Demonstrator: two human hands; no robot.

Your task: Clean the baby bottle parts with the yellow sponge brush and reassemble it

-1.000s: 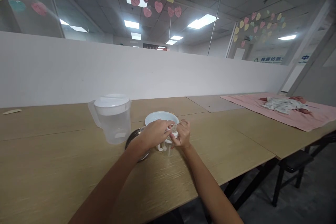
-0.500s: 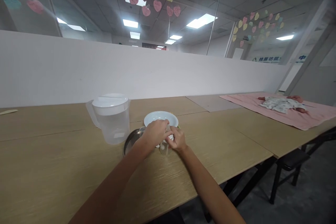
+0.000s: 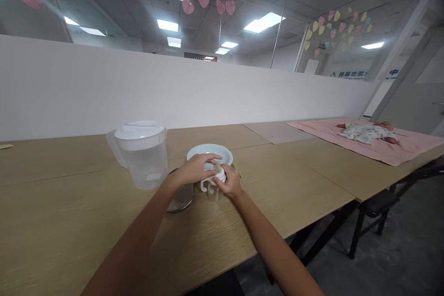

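Observation:
A small clear baby bottle (image 3: pixel 213 192) with a white collar, a clear teat and a white side handle stands upright on the table. My right hand (image 3: pixel 231 182) is closed round its collar from the right. On the left side, my left hand (image 3: pixel 198 169) touches the collar, its fingers apart and reaching over beside the teat. Just behind the hands is a pale blue-white bowl (image 3: pixel 210 148), partly hidden by them. A round metal tray (image 3: pixel 181 200) lies under my left wrist, left of the bottle.
A lidded clear pitcher (image 3: pixel 145 162) stands on the wooden table (image 3: pixel 305 189) at the left. At the far right, a baby doll (image 3: pixel 364 133) in white clothing lies on a pink cloth (image 3: pixel 391 155). A low white wall (image 3: pixel 194 92) runs behind the table.
My left hand has loosened and shifted left, uncovering the bottle's teat, collar and handle. My right hand stays at the collar. The whole view has shifted slightly.

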